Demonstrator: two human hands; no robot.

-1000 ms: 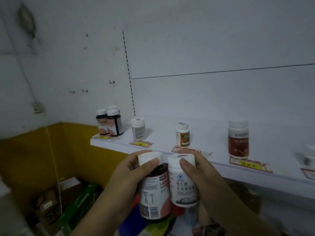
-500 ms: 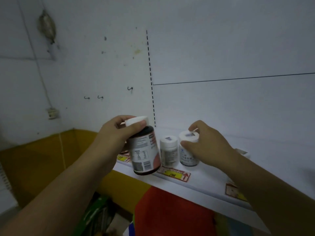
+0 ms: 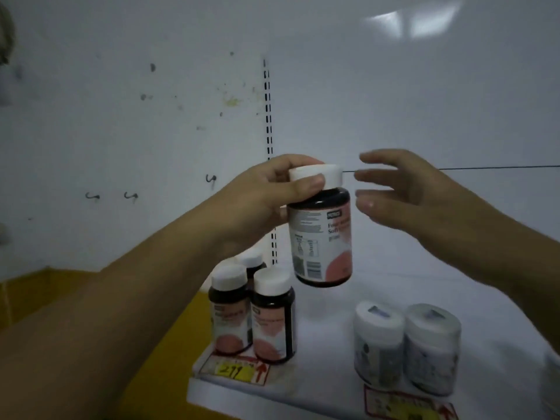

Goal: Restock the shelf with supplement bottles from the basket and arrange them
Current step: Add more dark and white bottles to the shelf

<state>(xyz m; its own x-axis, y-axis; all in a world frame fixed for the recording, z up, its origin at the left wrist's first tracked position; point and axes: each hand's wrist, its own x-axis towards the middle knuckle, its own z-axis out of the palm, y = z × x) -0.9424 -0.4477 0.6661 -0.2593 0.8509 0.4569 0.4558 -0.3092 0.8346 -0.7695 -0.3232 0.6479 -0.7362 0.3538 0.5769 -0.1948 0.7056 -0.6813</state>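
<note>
Shelf (image 3: 327,353) white, seen from above; its left front corner carries a yellow price tag (image 3: 235,372) with red arrow. Two dark bottles (image 3: 253,316) with white caps and pink labels stand touching at that corner, a third cap just visible behind them. To the right, apart from these, two white bottles (image 3: 406,347) stand side by side, touching, behind a second price tag (image 3: 409,404) cut off by the bottom edge. Slotted upright (image 3: 268,116) runs down the white back wall; small hooks (image 3: 112,196) on the wall to the left; yellow band (image 3: 36,286) low at left.

Left hand (image 3: 266,192) grips a dark supplement bottle (image 3: 321,237) at its white cap, thumb across the front, holding it in the air above the shelf, upright with slight tilt, over the gap between the two groups. Right hand (image 3: 418,195) spread, fingers loose, just beside the bottle, not touching it.

Label print mostly blurred; the white bottles' text unreadable. Left forearm hides the shelf's left surroundings. Bottle contents not visible. Object at far right edge cut off, unclear.
</note>
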